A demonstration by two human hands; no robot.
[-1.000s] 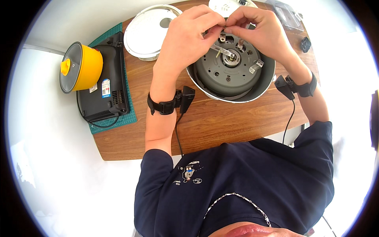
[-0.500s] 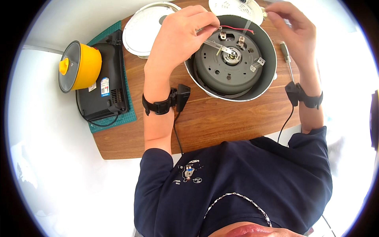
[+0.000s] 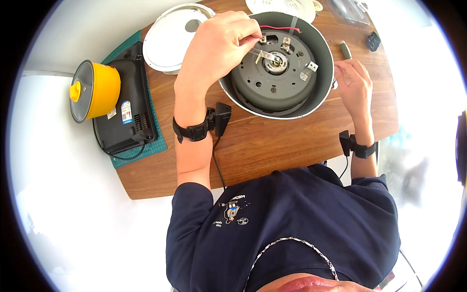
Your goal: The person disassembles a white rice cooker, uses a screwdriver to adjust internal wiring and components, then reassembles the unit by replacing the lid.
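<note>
A deep round grey pot (image 3: 322,80) lies open on the table and holds a dark grey round heating unit (image 3: 292,90) with metal tabs and a round centre. My left hand (image 3: 219,46) is over its far-left rim, thumb and fingers pinched. A narrow pale strip (image 3: 264,54) runs from under them to the centre, and a red wire (image 3: 279,27) lies beyond them. What the pinch holds is hidden. At the pot's right rim is my right hand (image 3: 355,82), fingers curled; I cannot make out anything in them. A screwdriver handle (image 3: 345,49) shows just beyond it.
Left of the pot is a white round cover (image 3: 168,41) with a hole; behind it is a white slotted plate (image 3: 287,9). A clear plastic box (image 3: 348,10) and a small black part (image 3: 373,42) lie far right. A yellow pot (image 3: 104,87) and black appliance (image 3: 129,104) stand left.
My right hand has come down from beside the slotted plate to the pot's right rim, covering the screwdriver's shaft. My left hand stays pinched near the same spot. The view has shifted slightly.
</note>
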